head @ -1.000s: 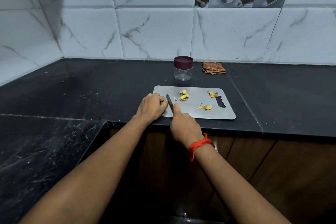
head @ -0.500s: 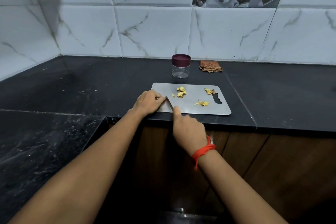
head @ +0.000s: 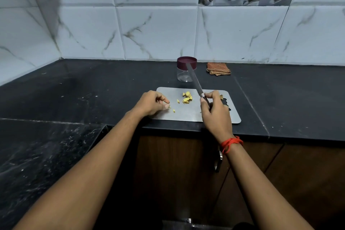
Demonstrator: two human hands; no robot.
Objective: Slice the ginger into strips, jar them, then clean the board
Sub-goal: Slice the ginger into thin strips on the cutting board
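Note:
A grey cutting board [head: 188, 113] lies at the counter's front edge. Yellow ginger pieces [head: 187, 97] sit in a small heap near its middle, with a few scraps [head: 174, 110] toward the left. My right hand [head: 216, 112] grips the knife [head: 196, 82] by its handle, blade raised and pointing away toward the jar. My left hand [head: 153, 103] rests on the board's left edge, fingers curled loosely; whether it pinches a scrap I cannot tell. A clear jar [head: 185, 70] with a maroon lid stands behind the board, lid on.
A folded brown checked cloth [head: 218, 68] lies right of the jar near the tiled wall. The black counter [head: 93, 87] wraps around to the left. A wooden cabinet front [head: 186, 173] drops below the counter edge.
My right hand lifted the knife off the board's left side and swung it up and to the right. My left hand loosened and stayed at the left edge.

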